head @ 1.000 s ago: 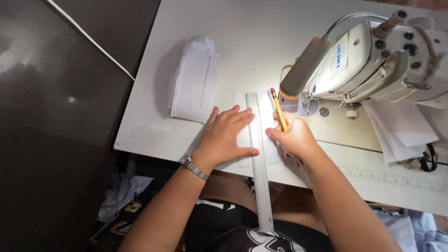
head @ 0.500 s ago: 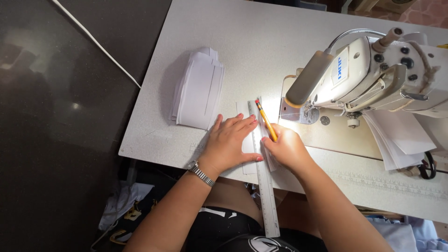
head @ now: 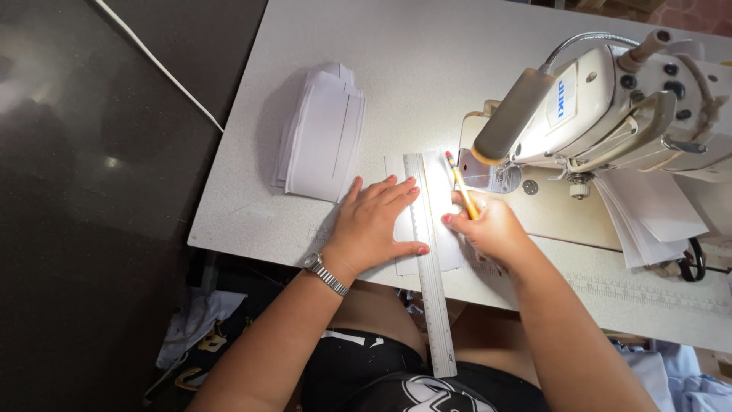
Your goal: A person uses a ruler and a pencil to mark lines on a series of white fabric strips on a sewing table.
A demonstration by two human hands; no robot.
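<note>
Little has shifted since a second ago: left hand (head: 374,225), fingers spread, still pins the ruler (head: 427,259) over a white fabric piece (head: 450,255) on the surface (head: 427,69), right hand (head: 492,225) pinching a pencil (head: 461,185) at the ruler's edge, marking apparently underway beside stacked pieces (head: 320,141).

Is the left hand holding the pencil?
No. The left hand lies flat on the ruler, while the right hand grips the pencil.
</note>
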